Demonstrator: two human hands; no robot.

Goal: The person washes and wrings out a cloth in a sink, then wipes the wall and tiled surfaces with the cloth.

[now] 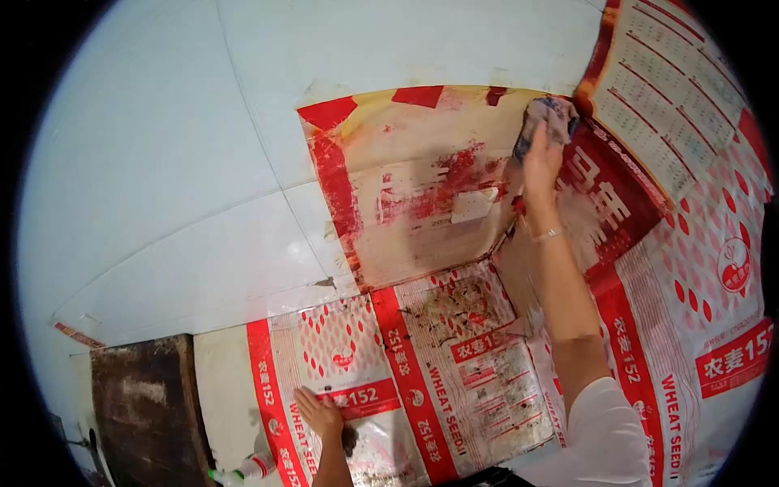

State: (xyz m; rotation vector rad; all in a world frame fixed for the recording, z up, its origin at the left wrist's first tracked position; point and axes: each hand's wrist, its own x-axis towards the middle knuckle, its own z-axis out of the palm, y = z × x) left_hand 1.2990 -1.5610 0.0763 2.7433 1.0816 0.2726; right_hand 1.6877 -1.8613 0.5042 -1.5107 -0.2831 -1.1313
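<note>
Right hand (542, 169): gripping a crumpled cloth (553, 116) at the upper right corner of the worn wall sheet (414, 158). Left hand (322, 415): fingers extended, on the printed seed sheet (345, 321). Green-capped bottle (258, 465): lower left; contents cannot be made out.

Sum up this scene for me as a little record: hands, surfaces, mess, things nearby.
Right hand: the hand holds a crumpled cloth at the upper right corner of a worn poster
Left hand: the hand is on printed sheeting, palm down, holding nothing visible
Mess: dark debris on the sheeting
Upper right: calendar
Lower left: dark board, bottle
</note>
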